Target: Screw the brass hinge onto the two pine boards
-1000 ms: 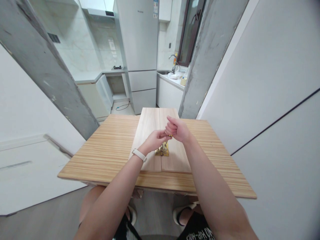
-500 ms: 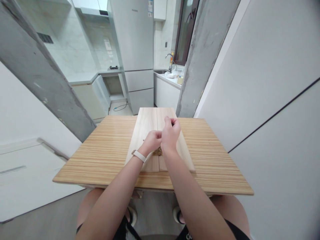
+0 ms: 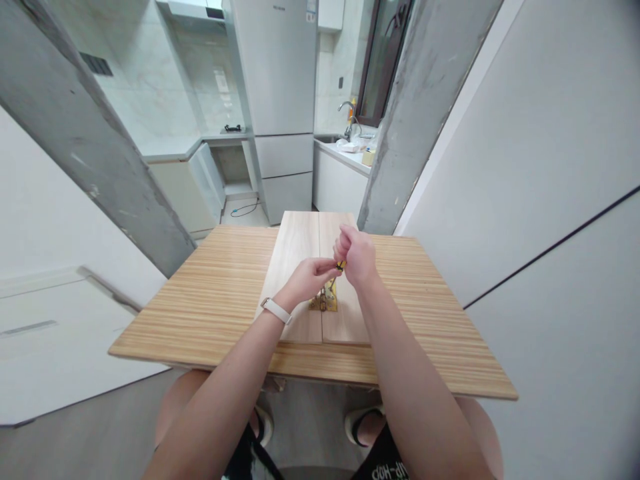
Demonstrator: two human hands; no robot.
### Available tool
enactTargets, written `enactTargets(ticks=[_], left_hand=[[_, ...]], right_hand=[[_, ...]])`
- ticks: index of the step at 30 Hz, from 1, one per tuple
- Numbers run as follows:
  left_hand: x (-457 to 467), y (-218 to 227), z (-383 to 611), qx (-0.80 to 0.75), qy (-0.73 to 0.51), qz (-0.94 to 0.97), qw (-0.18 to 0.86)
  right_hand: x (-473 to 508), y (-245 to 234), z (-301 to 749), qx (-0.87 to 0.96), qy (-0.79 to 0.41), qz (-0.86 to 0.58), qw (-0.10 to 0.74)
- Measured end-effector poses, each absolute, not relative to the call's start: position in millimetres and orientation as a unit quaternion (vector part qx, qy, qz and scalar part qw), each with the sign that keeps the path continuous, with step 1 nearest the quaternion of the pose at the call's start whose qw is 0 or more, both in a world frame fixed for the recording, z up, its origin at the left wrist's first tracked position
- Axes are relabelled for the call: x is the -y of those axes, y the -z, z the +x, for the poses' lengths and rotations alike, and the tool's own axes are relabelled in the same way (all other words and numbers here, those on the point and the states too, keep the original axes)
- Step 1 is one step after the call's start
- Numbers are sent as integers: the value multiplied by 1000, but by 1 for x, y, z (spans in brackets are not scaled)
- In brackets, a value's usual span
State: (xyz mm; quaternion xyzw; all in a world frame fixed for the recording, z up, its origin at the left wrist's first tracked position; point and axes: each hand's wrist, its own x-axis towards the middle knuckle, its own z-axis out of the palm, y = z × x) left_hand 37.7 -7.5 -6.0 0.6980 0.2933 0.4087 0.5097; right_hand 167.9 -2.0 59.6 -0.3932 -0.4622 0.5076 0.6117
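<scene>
Two pale wooden boards (image 3: 295, 240) lie side by side, joined along their seam by a brass-coloured hinge (image 3: 323, 303). My right hand (image 3: 357, 255) is wrapped around the yellow-and-black handle of a screwdriver (image 3: 341, 265), held tilted above the right board. Its shaft slants down toward the hinge's right leaf; I cannot make out whether the tip sits in a screw. My left hand (image 3: 313, 277), a white-banded watch on its wrist, has its fingertips closed at the lower end of the screwdriver's handle. Part of the hinge is hidden beneath the left fingers.
A striped wooden table (image 3: 210, 300) carries the boards, and its front edge is just above my knees. Beyond it stand a tall fridge (image 3: 285, 87) and a sink counter (image 3: 340, 160). Grey pillars and a white panel (image 3: 540, 133) flank the table.
My right hand has turned and shifted slightly right, bringing the screwdriver into sight. More of the hinge shows between the hands. The whole view has shifted a little.
</scene>
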Motion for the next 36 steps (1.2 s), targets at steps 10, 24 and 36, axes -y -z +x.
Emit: enactTargets(ticks=[10, 24, 36], left_hand=[[7, 7, 36, -334, -402, 729, 442], [8, 3, 37, -390, -360, 800, 278], [6, 13, 23, -338, -398, 701, 486]], right_hand=[[0, -57, 174, 538, -563, -304, 549], [39, -44, 113, 350, -174, -556, 734], [1, -42, 158, 401, -368, -463, 700]])
